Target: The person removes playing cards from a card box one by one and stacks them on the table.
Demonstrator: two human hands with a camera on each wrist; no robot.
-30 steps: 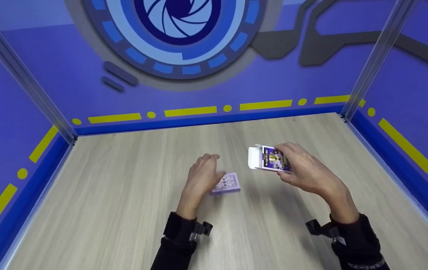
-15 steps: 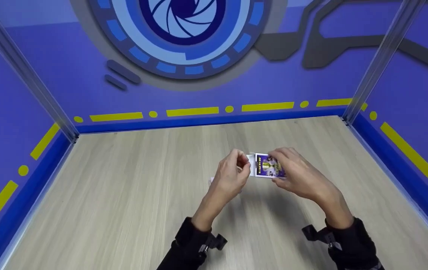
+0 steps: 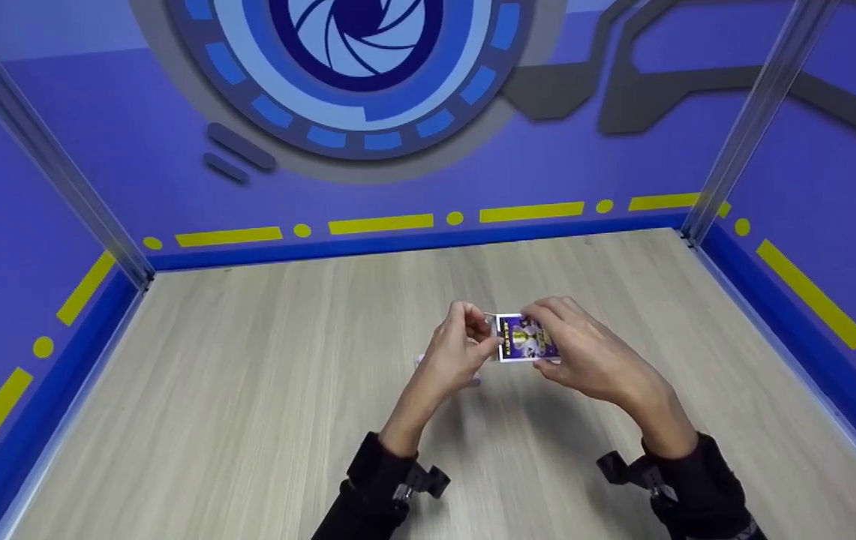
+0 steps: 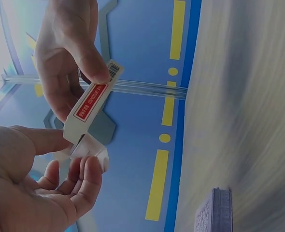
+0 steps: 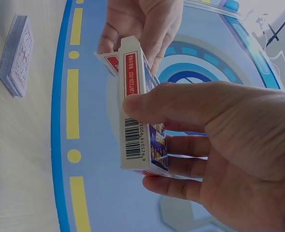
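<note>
Sleeves: dark cuffs with a small camera clipped at each wrist sit nearest the viewer, low in the head view.
Right hand point(image 3: 585, 356): raised above the worktop, thumb on one narrow side and fingers point(image 5: 181, 145) curled round the other, gripping the card box point(image 3: 525, 339) firmly.
Card box: held in the air between both hands, printed purple face up, barcode on its narrow side; its open end points toward the left hand.
Left hand point(image 3: 458, 349): fingers point(image 4: 87, 179) curled in, pinching the white end flap point(image 4: 87, 150) of the box at its mouth.
Deck of cards point(image 5: 17, 53): lies flat in a neat stack on the worktop point(image 3: 247, 390), just beyond and below the left hand, apart from the box; mostly hidden by that hand in the head view.
Progress: the cards are out and stacked, so the emptying looks done; the flap is not yet tucked in, so the box is still unclosed and has not been set down.
Backdrop: blue walls with yellow dashes and a round shutter emblem point(image 3: 356, 45) stand farthest off.
</note>
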